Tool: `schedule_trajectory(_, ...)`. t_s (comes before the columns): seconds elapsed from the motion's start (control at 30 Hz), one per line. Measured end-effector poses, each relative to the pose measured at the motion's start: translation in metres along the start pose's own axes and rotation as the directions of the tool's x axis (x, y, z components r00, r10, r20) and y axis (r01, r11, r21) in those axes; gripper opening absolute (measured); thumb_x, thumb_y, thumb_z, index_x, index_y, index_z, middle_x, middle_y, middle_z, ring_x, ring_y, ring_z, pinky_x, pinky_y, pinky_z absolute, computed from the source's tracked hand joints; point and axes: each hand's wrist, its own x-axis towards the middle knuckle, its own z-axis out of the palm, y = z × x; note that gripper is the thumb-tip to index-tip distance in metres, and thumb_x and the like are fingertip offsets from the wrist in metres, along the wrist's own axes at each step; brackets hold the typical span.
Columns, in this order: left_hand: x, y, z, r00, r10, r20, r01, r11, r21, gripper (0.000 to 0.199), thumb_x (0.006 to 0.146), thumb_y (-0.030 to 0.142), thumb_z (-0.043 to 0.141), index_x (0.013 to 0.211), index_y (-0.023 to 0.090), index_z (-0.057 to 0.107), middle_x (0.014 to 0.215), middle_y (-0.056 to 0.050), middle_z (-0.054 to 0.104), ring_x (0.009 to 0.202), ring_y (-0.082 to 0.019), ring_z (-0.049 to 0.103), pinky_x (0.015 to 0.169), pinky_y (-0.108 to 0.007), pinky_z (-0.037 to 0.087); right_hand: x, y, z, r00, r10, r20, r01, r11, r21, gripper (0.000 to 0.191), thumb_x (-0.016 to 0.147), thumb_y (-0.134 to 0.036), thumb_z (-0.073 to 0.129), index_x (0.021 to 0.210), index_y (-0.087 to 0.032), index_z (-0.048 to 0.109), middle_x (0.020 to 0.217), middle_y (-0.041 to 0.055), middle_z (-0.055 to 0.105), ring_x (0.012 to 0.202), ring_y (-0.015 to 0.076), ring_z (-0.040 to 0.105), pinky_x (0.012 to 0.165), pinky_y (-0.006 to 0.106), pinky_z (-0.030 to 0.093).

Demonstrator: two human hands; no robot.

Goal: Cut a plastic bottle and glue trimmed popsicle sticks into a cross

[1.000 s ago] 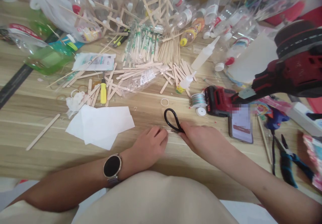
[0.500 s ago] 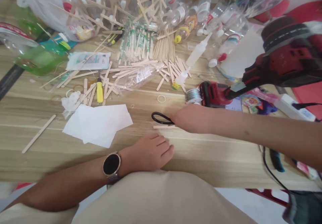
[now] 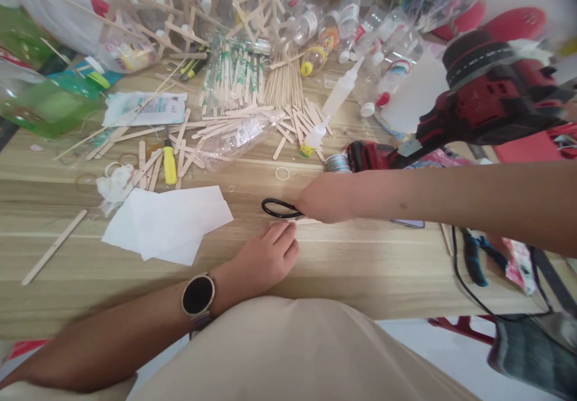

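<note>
My right hand [image 3: 327, 198] is closed, seen from the back, with a black loop [image 3: 278, 208] sticking out on its left side. The loop looks like the handle of a pair of scissors; the rest is hidden by the hand. Under it lies a flat wooden craft stick [image 3: 309, 220], partly covered. My left hand [image 3: 261, 260], with a watch [image 3: 198, 296] on its wrist, has its bent fingers at the left end of that stick. Its thumb is out of sight. White paper sheets [image 3: 169, 220] lie left of the hands.
Behind are craft sticks [image 3: 220, 127], a yellow-handled screwdriver [image 3: 169, 163], a glue bottle [image 3: 341, 90], a thread spool [image 3: 337, 163] and plastic bottles [image 3: 349, 19]. A red-black power tool [image 3: 482, 100] lies at right, above blue-handled pliers [image 3: 474, 260]. One stick [image 3: 54, 247] lies far left.
My left hand has moved up to the craft stick, its fingertips now at the stick's end. My right hand keeps the black loop over the stick. The view has shifted slightly.
</note>
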Motion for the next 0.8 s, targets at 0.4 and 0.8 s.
schedule_trajectory(0.4,0.001,0.001,0.000,0.998,-0.017,0.061,0.019,1.000,-0.025,0.017,0.094,0.009,0.045,0.097,0.007,0.061,0.119,-0.023,0.065,0.113,-0.027,0.059,0.098,-0.040,0.048,-0.008,0.013,0.012,0.997,-0.003,0.072,-0.019,0.951,0.308,0.026,0.086,-0.006,0.046,0.067,-0.017,0.060,0.051,0.0004,0.065,0.048,0.0143,0.059,0.046,0.023,0.036)
schedule_trajectory(0.8,0.003,0.000,-0.002,0.998,-0.025,0.060,0.025,1.000,0.011,0.017,0.093,0.009,0.045,0.091,0.009,0.062,0.117,-0.019,0.067,0.111,-0.028,0.061,0.096,-0.039,0.050,-0.011,0.022,0.028,0.997,-0.080,0.014,0.067,0.914,0.399,0.020,0.089,-0.007,0.041,0.087,-0.017,0.058,0.059,-0.0011,0.066,0.054,0.0134,0.062,0.050,0.021,0.041)
